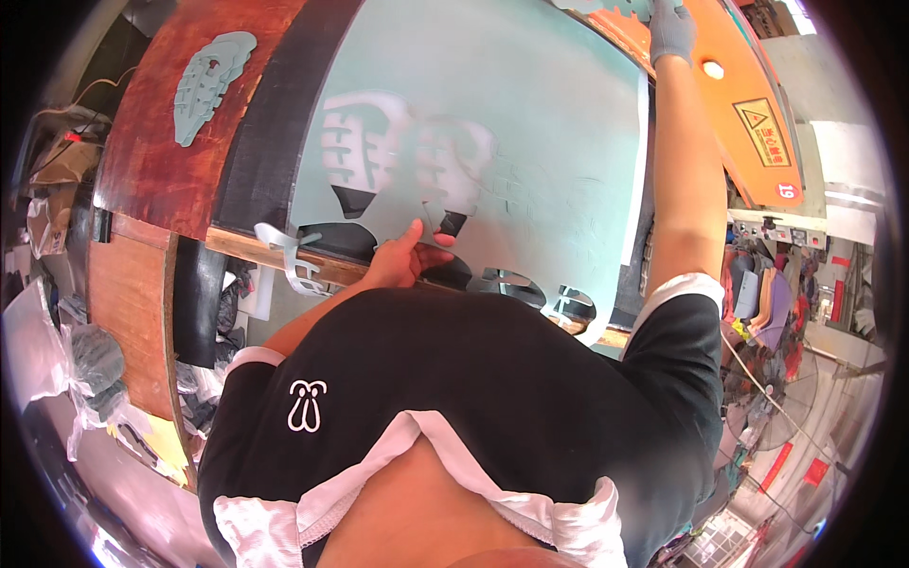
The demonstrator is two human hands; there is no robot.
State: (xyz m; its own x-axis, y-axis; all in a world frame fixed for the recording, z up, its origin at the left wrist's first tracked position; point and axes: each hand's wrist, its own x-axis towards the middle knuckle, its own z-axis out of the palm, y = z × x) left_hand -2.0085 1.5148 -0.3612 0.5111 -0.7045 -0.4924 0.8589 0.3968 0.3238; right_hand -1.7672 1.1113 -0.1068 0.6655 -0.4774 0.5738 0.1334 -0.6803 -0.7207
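A large pale green sheet (549, 142) lies in front of me, with strap-shaped cutouts through it. My left hand (402, 260) is at its near edge, thumb raised and fingers stretched apart, beside a dark opening (453, 223). I see nothing held in that hand. My right hand (672, 36), in a grey glove, reaches far forward to the orange machine part (720, 114). It is next to a pale green cut piece (615, 6); its fingers are partly beyond the picture's top, so their grip is unclear. Two pinkish-looking slotted upper shapes (355, 147) show on the sheet.
At the left, a slotted green cut piece (210, 85) lies on a reddish-brown board (156, 142). A curved offcut (294, 260) hangs over the wooden front edge. A yellow warning label (762, 133) and a pale round knob (713, 69) are on the orange part.
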